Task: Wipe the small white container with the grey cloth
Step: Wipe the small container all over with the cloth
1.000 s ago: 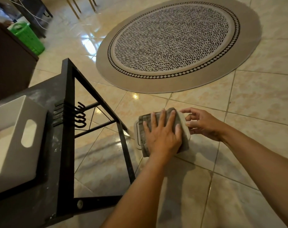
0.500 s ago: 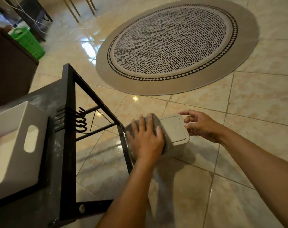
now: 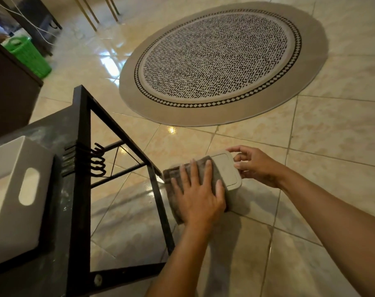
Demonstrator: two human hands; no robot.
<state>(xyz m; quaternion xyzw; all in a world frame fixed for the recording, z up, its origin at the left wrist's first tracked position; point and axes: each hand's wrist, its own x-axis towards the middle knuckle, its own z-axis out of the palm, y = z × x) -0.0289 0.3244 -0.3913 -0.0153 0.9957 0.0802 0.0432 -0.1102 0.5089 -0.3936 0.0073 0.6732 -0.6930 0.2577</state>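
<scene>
The small white container (image 3: 226,170) stands on the tiled floor with its lid facing up. Over its left part lies the grey cloth (image 3: 173,179), pressed down flat by my left hand (image 3: 200,196), fingers spread on top. My right hand (image 3: 254,166) holds the container's right edge, thumb and fingers pinching the rim. The right half of the lid shows bare; the container's left side is hidden under the cloth and hand.
A black metal frame table (image 3: 81,146) stands just left of the container, one leg close to the cloth. A large white bin (image 3: 13,189) sits on the table. A round patterned rug (image 3: 220,63) lies beyond; a green basket (image 3: 28,56) is far left.
My left hand slid the cloth from the lid's middle to the container's left side, then back rightward over the lid. My right hand kept its grip on the right edge.
</scene>
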